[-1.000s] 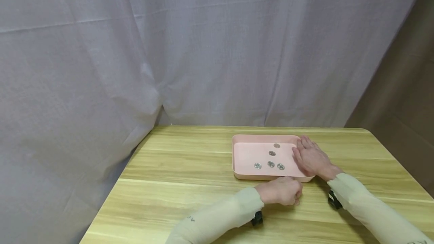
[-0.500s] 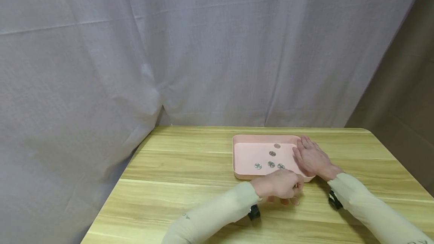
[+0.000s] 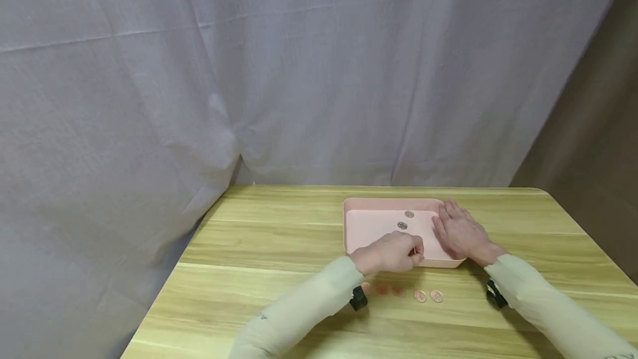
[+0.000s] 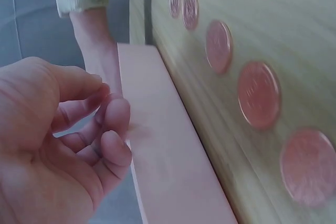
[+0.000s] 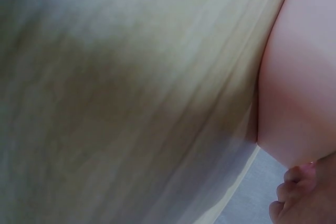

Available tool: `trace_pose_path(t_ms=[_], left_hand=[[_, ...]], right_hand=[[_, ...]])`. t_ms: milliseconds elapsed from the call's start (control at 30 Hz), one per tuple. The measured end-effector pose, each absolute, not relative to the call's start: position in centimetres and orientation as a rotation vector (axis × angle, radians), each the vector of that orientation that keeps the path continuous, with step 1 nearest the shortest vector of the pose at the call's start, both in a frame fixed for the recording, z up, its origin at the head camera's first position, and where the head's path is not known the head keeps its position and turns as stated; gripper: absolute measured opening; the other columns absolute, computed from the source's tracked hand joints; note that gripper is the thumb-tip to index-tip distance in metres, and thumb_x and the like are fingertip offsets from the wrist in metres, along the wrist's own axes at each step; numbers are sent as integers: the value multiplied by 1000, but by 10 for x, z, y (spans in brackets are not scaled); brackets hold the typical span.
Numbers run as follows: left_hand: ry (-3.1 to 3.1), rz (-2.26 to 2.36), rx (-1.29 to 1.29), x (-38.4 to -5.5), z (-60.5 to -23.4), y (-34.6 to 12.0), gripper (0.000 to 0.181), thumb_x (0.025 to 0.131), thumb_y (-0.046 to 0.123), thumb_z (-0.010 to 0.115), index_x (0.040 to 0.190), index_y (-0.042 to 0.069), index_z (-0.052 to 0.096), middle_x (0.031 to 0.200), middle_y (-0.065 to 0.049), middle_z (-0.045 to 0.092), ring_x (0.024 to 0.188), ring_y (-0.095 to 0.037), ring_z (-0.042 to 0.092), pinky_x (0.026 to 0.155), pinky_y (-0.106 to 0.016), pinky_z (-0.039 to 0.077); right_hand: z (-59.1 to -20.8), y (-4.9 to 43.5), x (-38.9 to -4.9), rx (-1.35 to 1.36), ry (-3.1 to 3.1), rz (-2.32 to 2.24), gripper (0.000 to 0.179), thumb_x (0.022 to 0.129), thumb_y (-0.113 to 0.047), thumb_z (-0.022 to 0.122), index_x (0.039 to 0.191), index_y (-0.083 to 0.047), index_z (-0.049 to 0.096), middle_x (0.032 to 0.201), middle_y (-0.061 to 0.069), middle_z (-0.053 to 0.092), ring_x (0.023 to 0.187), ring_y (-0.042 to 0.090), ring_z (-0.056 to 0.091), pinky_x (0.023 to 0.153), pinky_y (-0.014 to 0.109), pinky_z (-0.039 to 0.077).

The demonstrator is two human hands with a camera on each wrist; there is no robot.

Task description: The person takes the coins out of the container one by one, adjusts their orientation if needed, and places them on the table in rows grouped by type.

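Note:
My left hand hangs over the front rim of the pink tray, fingers loosely curled. In the left wrist view its thumb tip meets the index finger, and no coin shows between them. Two silver coins, one nearer and one farther back, lie in the tray; the left hand covers the floor in front of them. My right hand rests with extended fingers on the tray's right end. A row of copper coins lies on the table before the tray, partly behind the left wrist.
The wood-grain table carries the tray toward its back right. A grey curtain hangs right behind the table's back edge. Black wrist cameras sit under both sleeves.
My left hand has lifted from the table in front of the tray and moved left and back over its front rim, uncovering several copper coins. The right hand keeps its place.

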State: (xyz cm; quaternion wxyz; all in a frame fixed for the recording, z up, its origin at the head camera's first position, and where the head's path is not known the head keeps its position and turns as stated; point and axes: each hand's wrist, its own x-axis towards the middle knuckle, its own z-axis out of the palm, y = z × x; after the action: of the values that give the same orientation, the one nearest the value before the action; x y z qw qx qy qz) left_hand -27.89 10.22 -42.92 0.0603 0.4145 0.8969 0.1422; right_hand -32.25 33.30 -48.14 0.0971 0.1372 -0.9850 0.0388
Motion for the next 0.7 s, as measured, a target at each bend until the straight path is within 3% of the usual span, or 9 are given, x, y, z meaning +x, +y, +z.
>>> trace_pose_path(t_ms=[333,467,700], left_hand=[[2783,577,1074,-295,-431,87,12,99,30,56,90,23,60,73,16,61,60,-3,51,56,-16,39],[2725,629,1053,-303,-435,79,8,99,27,58,99,21,63,74,12,66,59,-2,52,58,-17,40],[2652,617,1044,-318,-444,70,17,96,26,63,112,19,65,83,9,68,66,-1,57,64,-16,43]], right_hand=[[-478,335,-323,384,-2954,124,65,107,-36,22,145,16,28,154,37,19,143,52,21,117,60,19],[-480,335,-322,381,-2965,133,66,107,-37,23,145,16,26,154,37,17,143,53,20,117,60,18],[-483,337,-322,388,-2957,155,66,107,-37,23,145,17,26,154,38,16,142,54,20,117,61,17]])
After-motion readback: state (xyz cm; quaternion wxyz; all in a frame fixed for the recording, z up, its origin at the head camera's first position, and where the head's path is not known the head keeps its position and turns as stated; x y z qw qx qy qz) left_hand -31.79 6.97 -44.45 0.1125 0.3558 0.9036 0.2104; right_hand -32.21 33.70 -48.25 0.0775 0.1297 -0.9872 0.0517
